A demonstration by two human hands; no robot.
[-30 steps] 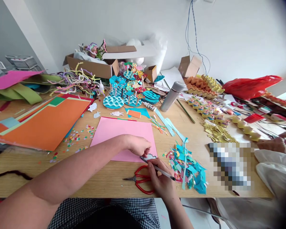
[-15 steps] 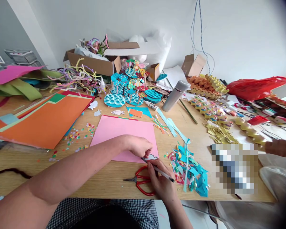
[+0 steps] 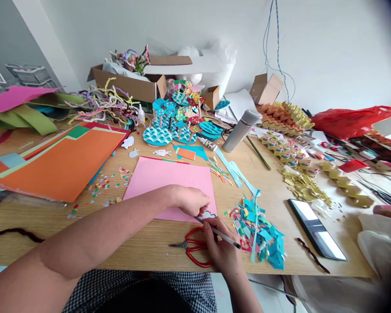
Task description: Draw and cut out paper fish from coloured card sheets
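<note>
A sheet of pink paper lies on the table in front of me. At its lower right corner, the curled fingers of my left hand press a small grey-white paper cutout with a wavy edge against the sheet. My right hand grips a slim grey pen, its tip close to the cutout and partly hidden by my fingers. Beside that hand lie red-handled scissors, blades pointing left, the handles partly under the hand.
Turquoise paper scraps pile up to the right, near a phone. Another person's hand is at the right edge. Coloured sheets lie left. A grey bottle and blue paper fish crafts stand behind.
My hands, the pen and the cutout stay almost in place. The other person's hand has drawn back to the right, and the phone, blurred out before, now shows clearly.
</note>
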